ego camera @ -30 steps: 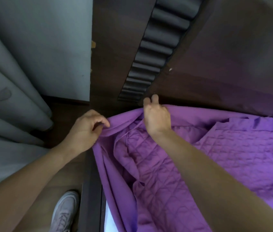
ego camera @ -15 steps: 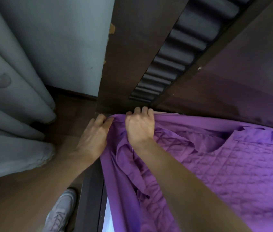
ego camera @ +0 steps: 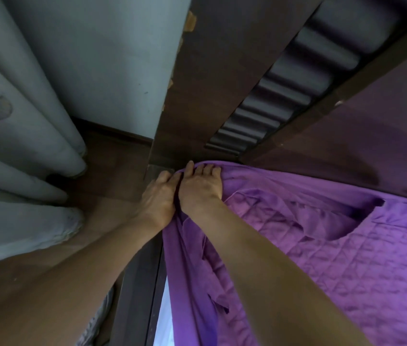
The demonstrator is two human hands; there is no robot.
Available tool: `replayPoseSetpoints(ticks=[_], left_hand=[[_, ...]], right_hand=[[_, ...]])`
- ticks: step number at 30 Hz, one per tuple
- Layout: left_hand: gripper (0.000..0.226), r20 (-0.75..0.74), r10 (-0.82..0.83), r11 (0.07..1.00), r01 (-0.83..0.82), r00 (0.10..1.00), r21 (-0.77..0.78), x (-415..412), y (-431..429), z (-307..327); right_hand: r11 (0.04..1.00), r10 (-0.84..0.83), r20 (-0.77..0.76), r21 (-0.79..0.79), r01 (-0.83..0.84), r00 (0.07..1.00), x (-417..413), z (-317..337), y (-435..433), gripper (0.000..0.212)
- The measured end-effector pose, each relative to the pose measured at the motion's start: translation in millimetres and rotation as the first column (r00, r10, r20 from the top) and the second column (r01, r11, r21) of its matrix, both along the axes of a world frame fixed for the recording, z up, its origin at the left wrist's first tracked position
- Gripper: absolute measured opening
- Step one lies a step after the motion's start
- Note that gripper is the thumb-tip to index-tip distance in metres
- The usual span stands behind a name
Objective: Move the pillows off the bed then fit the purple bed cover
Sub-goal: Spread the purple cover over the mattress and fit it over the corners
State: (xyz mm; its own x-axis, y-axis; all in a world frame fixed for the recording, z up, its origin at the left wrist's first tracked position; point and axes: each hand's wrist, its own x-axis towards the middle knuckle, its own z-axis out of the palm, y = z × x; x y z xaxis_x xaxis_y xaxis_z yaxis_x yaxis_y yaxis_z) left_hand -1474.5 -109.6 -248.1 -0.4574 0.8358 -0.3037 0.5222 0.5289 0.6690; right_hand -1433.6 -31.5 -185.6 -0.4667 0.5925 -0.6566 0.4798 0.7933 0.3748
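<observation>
The quilted purple bed cover (ego camera: 347, 258) lies rumpled over the bed, its plain border hanging down the left side. Both hands meet at the bed's top left corner, right under the dark headboard (ego camera: 222, 71). My left hand (ego camera: 158, 196) holds the corner fold from the outer side, its fingertips hidden in the fabric. My right hand (ego camera: 200, 188) grips the cover's top edge from above, fingers curled over it against the headboard. No pillows are in view.
A dark wooden side rail (ego camera: 137, 283) runs down the bed's left side, with a strip of white mattress (ego camera: 162, 308) showing beside it. Grey curtains (ego camera: 22, 146) hang at the left over the brown floor. A grey wall stands behind.
Both hands have carried the cover's corner up to the headboard and closed in until they touch. The view has moved nearer to the corner.
</observation>
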Motion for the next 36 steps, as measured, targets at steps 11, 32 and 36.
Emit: replayPoseSetpoints(ticks=[11,32,36], left_hand=[[0.045,0.445,0.197,0.975,-0.223,0.874,0.007,33,-14,-54],[0.051,0.26,0.343,0.938,-0.317,0.903,-0.136,27,-120,-110],[0.053,0.276,0.265,0.962,-0.232,0.924,-0.146,46,-130,-111]], right_hand=[[0.952,0.302,0.321,-0.147,-0.268,0.897,0,-44,-14,0.061],[0.974,0.135,0.213,-0.209,-0.089,0.968,-4,-116,-9,0.059],[0.971,0.133,0.207,-0.221,-0.086,0.969,-1,-124,-20,0.059]])
